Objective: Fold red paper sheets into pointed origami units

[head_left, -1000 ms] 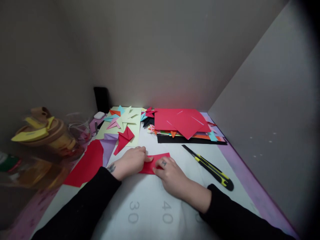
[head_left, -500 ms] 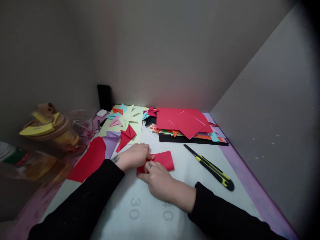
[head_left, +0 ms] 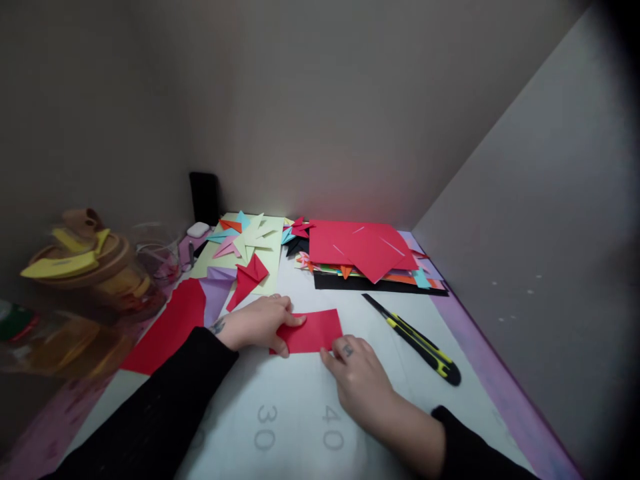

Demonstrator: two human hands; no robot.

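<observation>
A small red rectangle of paper (head_left: 316, 332), which looks folded, lies flat on the pale mat in front of me. Its left end is under my left hand (head_left: 265, 323), thumb on the near edge and fingers over the paper, holding it down. At the lower right corner, my right hand (head_left: 357, 373) has its thumb and fingertips closed on the paper's edge. Beyond my left wrist sits a folded red paper piece (head_left: 250, 279). A larger torn-edged red sheet (head_left: 170, 327) lies by my left sleeve, with a purple paper (head_left: 217, 293) beside it.
To the right lies a black and yellow utility knife (head_left: 415, 343), blade out. A stack of coloured paper (head_left: 360, 247) and several folded paper shapes (head_left: 255, 237) are at the back. On the left stand a lidded cup (head_left: 120, 280) and a bottle (head_left: 65, 343). Walls border the table.
My right hand has slid right along the red paper's near edge to its corner. My left hand's fingers have spread apart, uncovering more of the paper. The view has shifted slightly.
</observation>
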